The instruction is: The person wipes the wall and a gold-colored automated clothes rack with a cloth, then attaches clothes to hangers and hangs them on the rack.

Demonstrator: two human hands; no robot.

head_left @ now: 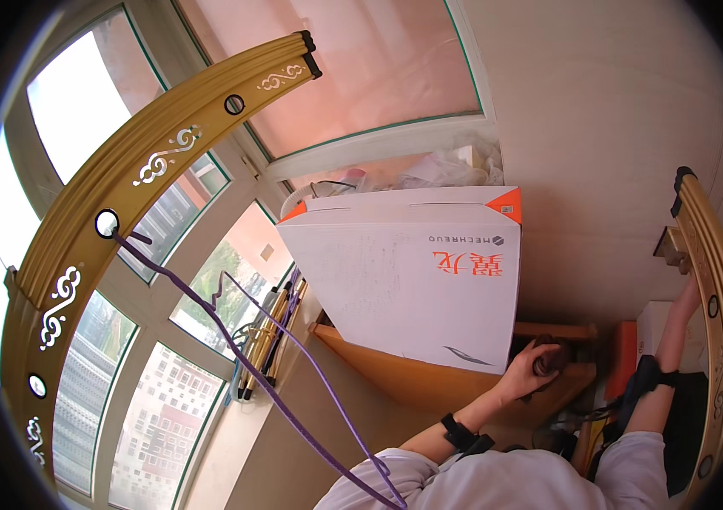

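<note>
My left hand [523, 375] is wrapped around a dark brown rounded object [548, 361], seen nearly end-on; its exact kind cannot be made out. It is held over the right end of an open wooden drawer or box [412, 381]. My right hand [687, 262] reaches up to a beige wall socket or plug [673, 247] on the right wall. A gold rail [709, 255] partly covers that hand, so its grip is unclear. A large white MECHREVO carton [406, 287] with orange corners stands on edge in front of me, its printing upside down.
A gold metal rail [164, 143] with scroll cut-outs arches across the left, and a purple cord [227, 331] hangs from it. Several gold poles [272, 331] lean by the windows [164, 427]. Plastic bags [451, 167] lie behind the carton. An orange box [623, 357] stands at right.
</note>
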